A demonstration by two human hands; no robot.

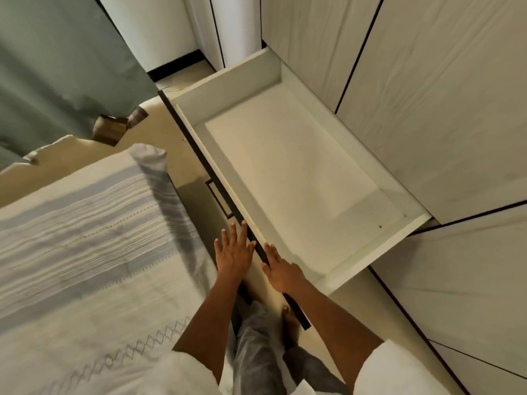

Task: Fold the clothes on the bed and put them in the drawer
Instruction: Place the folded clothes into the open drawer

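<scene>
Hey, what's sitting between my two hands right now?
In the head view, the dark front edge of the open drawer runs between the left hand and the right hand; nothing else lies in that gap.

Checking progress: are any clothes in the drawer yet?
No, the open drawer shows only its bare white bottom.

one open drawer (302, 172), two hands (233, 252), one bed (85, 223), perhaps one curtain (57, 67)

You wear a white short-sleeved top, its sleeves (399, 366) ending above your elbows, and grey trousers (253, 337) (loose, creased); your forearms and foot (289, 323) are bare.
</scene>
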